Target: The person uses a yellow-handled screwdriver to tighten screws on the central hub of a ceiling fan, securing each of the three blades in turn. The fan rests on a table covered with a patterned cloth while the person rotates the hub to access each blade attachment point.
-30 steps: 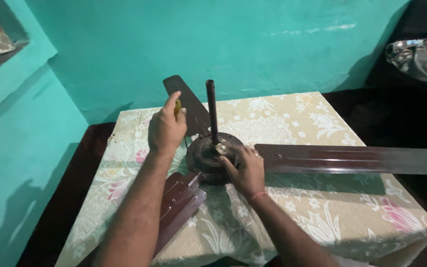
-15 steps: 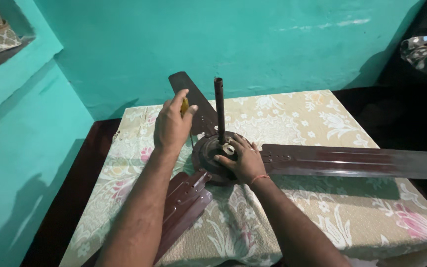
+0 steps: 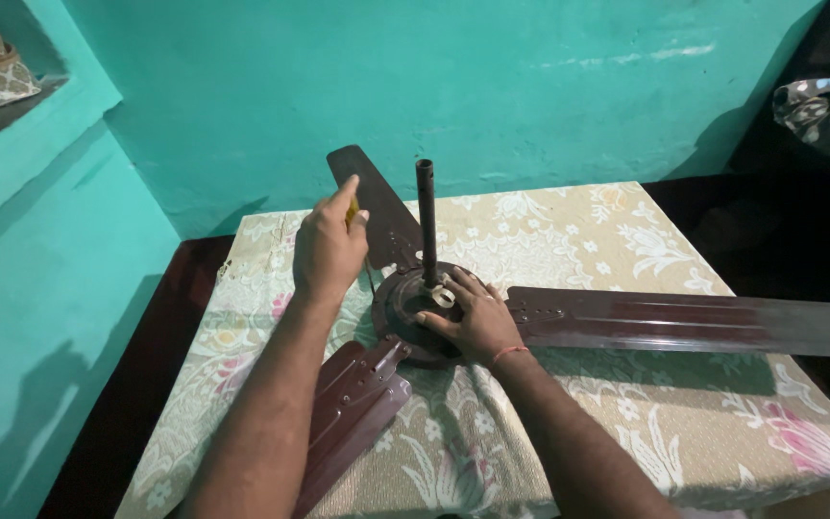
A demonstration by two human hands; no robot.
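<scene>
We note a brown ceiling fan (image 3: 405, 308) lying on the floral cloth (image 3: 626, 404), rod upright. Our left hand (image 3: 327, 248) grips a yellow-handled screwdriver (image 3: 352, 211) beside the hub; our right hand (image 3: 477, 322) rests flat on the hub, fingers spread.

My left hand (image 3: 327, 252) hides nearly all of the screwdriver (image 3: 351, 211); I see only a sliver of yellow handle, and its thin shaft is too fine to follow to the tip. My right hand (image 3: 477, 322) covers part of the hub (image 3: 398, 306). The right blade (image 3: 703, 322) runs past the frame's right edge. The lower blade (image 3: 353, 408) slips behind my left forearm.
</scene>
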